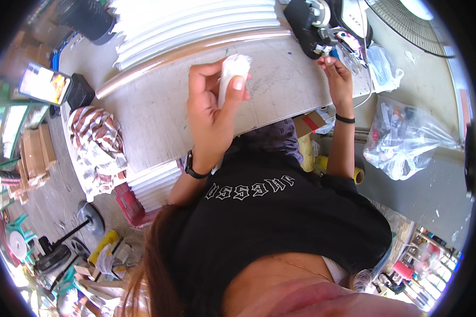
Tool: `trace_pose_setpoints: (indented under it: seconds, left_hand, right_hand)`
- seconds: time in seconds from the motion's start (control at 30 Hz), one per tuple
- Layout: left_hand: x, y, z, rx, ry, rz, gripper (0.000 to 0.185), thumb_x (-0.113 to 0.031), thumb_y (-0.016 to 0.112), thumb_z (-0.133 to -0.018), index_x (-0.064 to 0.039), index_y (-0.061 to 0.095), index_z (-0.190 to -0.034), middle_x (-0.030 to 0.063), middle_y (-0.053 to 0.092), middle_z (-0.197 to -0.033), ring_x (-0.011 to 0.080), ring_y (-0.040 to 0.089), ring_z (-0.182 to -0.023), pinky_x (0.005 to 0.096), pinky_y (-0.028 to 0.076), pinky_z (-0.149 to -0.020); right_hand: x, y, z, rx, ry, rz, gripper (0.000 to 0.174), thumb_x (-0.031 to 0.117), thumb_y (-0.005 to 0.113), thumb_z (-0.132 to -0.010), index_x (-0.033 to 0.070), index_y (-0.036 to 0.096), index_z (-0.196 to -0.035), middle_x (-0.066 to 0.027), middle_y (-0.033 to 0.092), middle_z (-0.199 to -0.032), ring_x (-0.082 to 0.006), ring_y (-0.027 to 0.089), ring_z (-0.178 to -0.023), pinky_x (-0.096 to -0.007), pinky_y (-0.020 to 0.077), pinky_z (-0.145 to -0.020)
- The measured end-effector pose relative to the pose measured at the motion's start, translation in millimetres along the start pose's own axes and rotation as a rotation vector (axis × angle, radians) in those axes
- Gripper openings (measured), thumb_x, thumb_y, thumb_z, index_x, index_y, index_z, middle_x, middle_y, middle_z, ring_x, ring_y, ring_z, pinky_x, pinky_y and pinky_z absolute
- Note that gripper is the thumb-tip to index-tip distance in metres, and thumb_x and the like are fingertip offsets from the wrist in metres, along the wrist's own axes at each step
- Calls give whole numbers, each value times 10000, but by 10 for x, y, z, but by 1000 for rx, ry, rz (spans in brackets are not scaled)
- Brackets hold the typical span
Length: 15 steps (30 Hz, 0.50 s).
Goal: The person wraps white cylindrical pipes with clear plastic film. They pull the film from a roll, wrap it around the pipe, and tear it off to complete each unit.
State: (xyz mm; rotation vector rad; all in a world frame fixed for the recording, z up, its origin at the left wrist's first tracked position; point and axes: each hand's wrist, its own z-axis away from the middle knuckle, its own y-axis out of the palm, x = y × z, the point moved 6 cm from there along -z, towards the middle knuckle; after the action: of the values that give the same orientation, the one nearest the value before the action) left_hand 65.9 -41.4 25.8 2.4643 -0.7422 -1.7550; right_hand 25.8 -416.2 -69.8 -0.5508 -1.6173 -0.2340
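My left hand (214, 111), with a dark watch on its wrist, grips a small white roll (235, 75) upright above the table. The roll has a crumpled, plastic-like top end. My right hand (335, 73) is at the table's right side, thumb and fingertips pinched together just below the cutting edge of a black tape dispenser (303, 31). Whether a strip of tape is between those fingertips is too small to tell. A roll of tape (320, 14) sits in the dispenser. Under both hands lies the worn pale tabletop (158, 107).
A stack of white folded sheets (198, 20) and a long clear-wrapped tube (190, 49) lie at the back. A phone (44, 84) stands at left near a striped cloth (97, 146). A filled plastic bag (400, 136) hangs right, below a fan (412, 23).
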Motion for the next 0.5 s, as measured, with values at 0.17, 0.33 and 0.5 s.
trace_pose_setpoints:
  seconds: [0.17,0.33,0.5]
  left_hand:
    - [30,60,14,25,-50,96,340,-107,661,-1010,16,475,-1267,168,671,-1160,140,626,-940,286,526,-821]
    - [45,116,48,65,30,39,613,-194,802,-899,30,436,-1337,163,646,-1171,181,626,-1044,315,540,-867]
    - [7,138,55,51,82,-24,766,-265,893,-815,35,421,-1338,154,643,-1147,190,646,-1017,327,551,-854]
  right_hand:
    - [1309,643,413,130,-284,213,294,244,677,-1014,49,754,-1219,-44,726,-950,-126,641,-873,-262,509,-858]
    - [2193,1325,763,408,-578,141,663,131,710,-962,48,402,-1544,-71,685,-970,-128,633,-866,-257,498,-800]
    - [2490,1669,794,607,-523,273,1019,-132,707,-882,1,51,-1651,-75,668,-997,-101,614,-838,-230,466,-871]
